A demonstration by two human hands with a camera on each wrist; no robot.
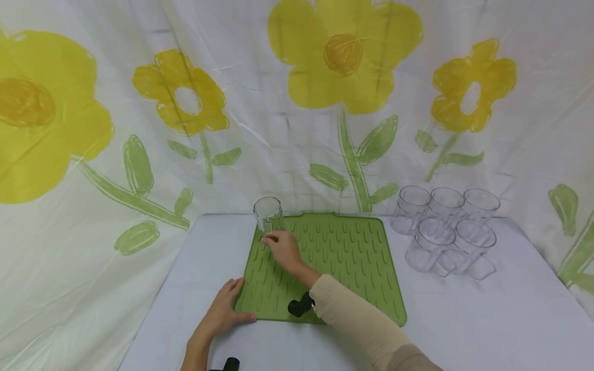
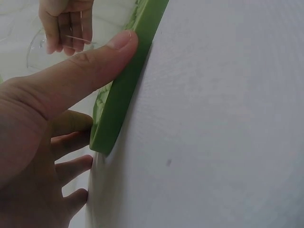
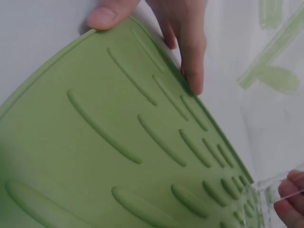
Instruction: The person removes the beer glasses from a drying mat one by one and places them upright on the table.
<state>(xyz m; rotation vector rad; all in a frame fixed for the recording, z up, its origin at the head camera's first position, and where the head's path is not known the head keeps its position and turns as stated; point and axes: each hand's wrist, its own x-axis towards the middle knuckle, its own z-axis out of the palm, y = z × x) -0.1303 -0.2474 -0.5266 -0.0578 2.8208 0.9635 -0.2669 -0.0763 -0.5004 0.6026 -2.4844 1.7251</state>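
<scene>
A clear glass mug (image 1: 267, 210) stands upright at the far left corner of a green ridged drying mat (image 1: 345, 263). My right hand (image 1: 284, 251) grips the mug's handle with curled fingers; in the right wrist view, only part of the mug (image 3: 254, 202) and some fingertips (image 3: 292, 199) show. At the mat's near left corner is my left hand (image 1: 224, 309), its thumb against the front edge and its fingers along the left edge. The left wrist view shows that thumb (image 2: 90, 66) on the mat's green rim (image 2: 126, 95).
Several clear glass mugs (image 1: 435, 232) stand grouped on the white table (image 1: 464, 319) to the right of the mat. Behind the table hangs a white curtain (image 1: 260, 149) with yellow flowers. Black wrist devices (image 1: 300, 306) show near both forearms.
</scene>
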